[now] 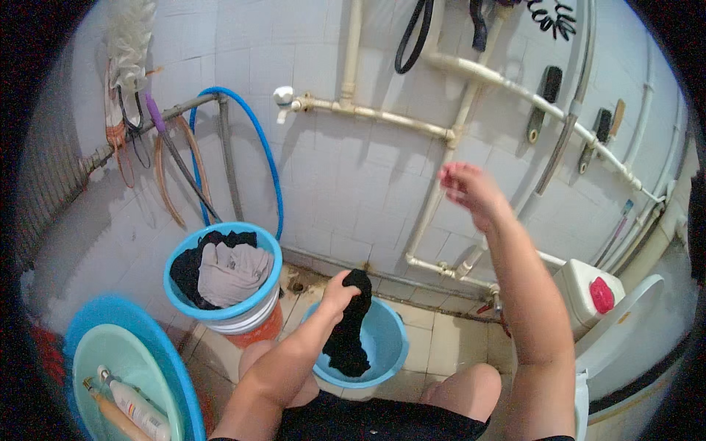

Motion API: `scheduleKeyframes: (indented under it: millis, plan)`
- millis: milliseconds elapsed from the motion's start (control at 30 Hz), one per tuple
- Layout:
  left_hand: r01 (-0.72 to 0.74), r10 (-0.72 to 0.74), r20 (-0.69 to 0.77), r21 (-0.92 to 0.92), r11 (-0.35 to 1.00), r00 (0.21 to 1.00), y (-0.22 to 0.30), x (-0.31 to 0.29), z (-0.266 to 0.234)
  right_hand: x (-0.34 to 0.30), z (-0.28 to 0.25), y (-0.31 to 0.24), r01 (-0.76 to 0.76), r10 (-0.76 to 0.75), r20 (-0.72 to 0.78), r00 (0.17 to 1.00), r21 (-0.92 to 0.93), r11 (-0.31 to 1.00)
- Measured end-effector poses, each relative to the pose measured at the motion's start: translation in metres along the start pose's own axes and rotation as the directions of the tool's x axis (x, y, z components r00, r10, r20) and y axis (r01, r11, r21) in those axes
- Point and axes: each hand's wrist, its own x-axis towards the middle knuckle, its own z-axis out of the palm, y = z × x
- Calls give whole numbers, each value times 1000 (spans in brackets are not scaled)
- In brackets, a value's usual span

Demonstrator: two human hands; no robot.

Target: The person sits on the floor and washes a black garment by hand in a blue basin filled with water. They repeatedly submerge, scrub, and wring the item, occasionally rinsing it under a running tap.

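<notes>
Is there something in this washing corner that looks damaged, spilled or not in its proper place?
Nothing is spilled or broken. The left hand holds a black cloth over the small blue basin. The right hand is raised, holding nothing. The floor corner by the wall looks stained and dirty. Clothes sit piled in the blue bucket.
</notes>
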Motion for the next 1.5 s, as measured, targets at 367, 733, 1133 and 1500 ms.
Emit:
scheduleKeyframes:
  millis: [367,733,1133,1500]
  plan:
    - [36,-21,51,-322,946,998,23,-6,8,56,-4,-231,539,-478,-253,841,325,777]
    - [147,17,311,-498,855,950,46,5,50,79,-51,-285,496,-609,-32,792,615,613]
    - [133,14,251,-562,816,968,38,31,67,37,-42,-29,88,-83,-34,996,558,826]
    - [154,-9,399,-332,931,917,22,7,66,-90,21,261,-72,154,196,968,-370,926]
